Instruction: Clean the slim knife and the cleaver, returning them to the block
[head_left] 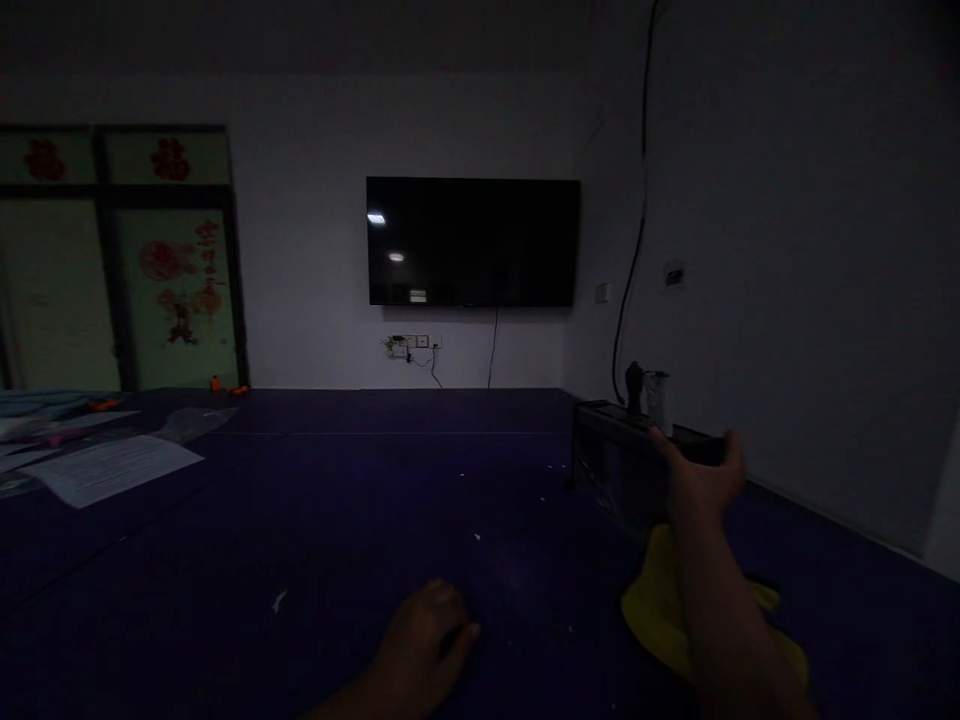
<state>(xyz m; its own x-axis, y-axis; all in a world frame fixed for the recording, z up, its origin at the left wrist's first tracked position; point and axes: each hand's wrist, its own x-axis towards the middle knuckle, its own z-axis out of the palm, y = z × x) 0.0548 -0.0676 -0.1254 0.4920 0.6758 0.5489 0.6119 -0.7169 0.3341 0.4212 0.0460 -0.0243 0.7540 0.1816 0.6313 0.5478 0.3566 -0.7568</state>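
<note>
My right hand [703, 478] reaches forward and grips a dark, box-like holder [611, 465], thumb and fingers spread over its near right end. A dark, round-topped handle [634, 388] and a clear, tube-like piece [656, 398] stick up from the holder. Under my right forearm lies a yellow cloth [660, 600], partly covered by the arm. My left hand [427, 645] rests on the dark blue tabletop [360, 510] near the front edge of the view. Its fingers are loosely bent, the thumb stands apart from them, and nothing shows in it.
Small white scraps [280, 601] dot the tabletop. Printed paper [116, 468], a clear plastic bag [193, 423] and orange items [225, 388] lie at the left. A wall-mounted television [474, 242] hangs ahead. A black cable [637, 245] runs down the right wall.
</note>
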